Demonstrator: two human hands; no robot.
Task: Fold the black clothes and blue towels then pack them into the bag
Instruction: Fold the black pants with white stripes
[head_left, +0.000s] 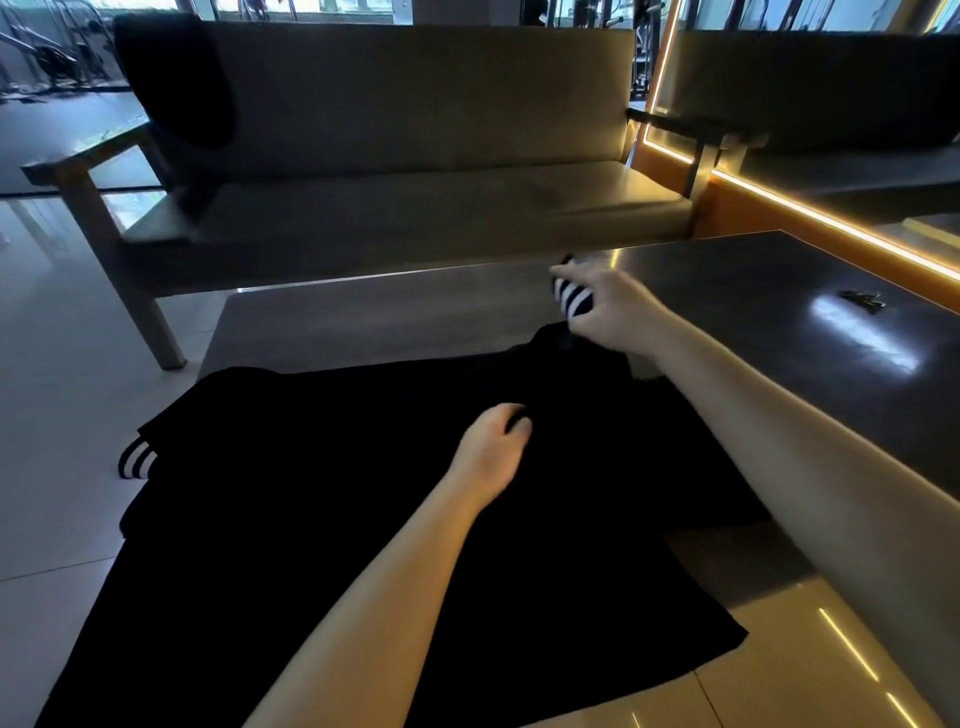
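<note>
Black garment (363, 493) lies spread on the surface (363, 317), under both forearms. Right hand (608, 306), beyond the left hand, grasps a striped cuff (574, 300) of the garment, fingers curled round it and lifting it off the surface. Left hand (493, 441) rests on the middle of the garment, fingers bent into the cloth; whether it pinches the cloth cannot be told. Second cuff (135, 460) hangs over the edge, well left of the left hand. Sofa (415, 156) stands beyond both hands.
</note>
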